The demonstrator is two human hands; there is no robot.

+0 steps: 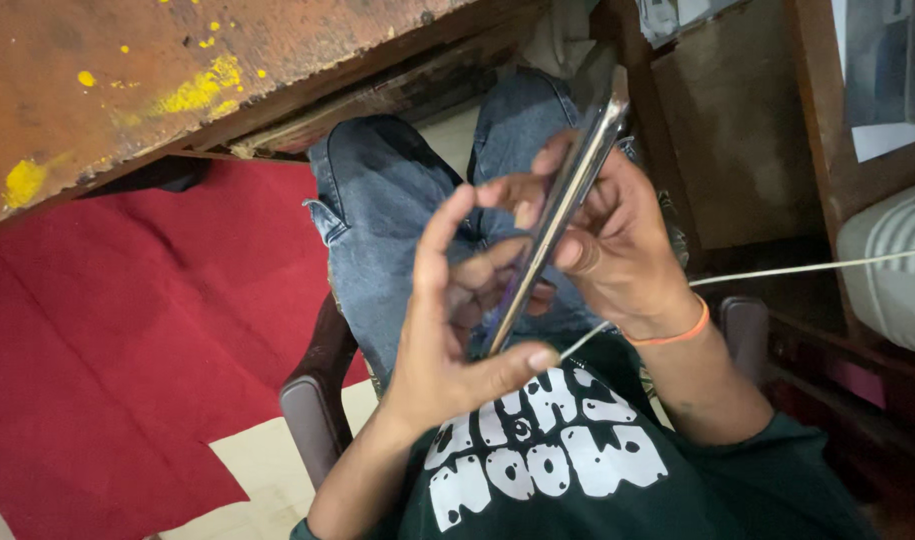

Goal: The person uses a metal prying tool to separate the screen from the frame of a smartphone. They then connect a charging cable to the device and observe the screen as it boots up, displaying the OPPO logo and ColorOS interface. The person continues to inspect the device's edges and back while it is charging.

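A slim smartphone [565,205] with a shiny metal edge stands on its side over my lap, seen edge-on. My left hand [447,320] cups it from the left, thumb under the lower end and index finger raised beside it. My right hand [617,240] holds it from the right, fingers wrapped over the upper part; an orange band circles that wrist. A thin white cable [777,272] runs from the phone's lower end off to the right.
A rusty brown table [127,80] with yellow paint specks hangs over my knees at top left. Red carpet [107,340] covers the floor to the left. I sit in a chair with dark armrests [312,400]. Wooden furniture [737,130] and a white ribbed thing [892,260] stand at the right.
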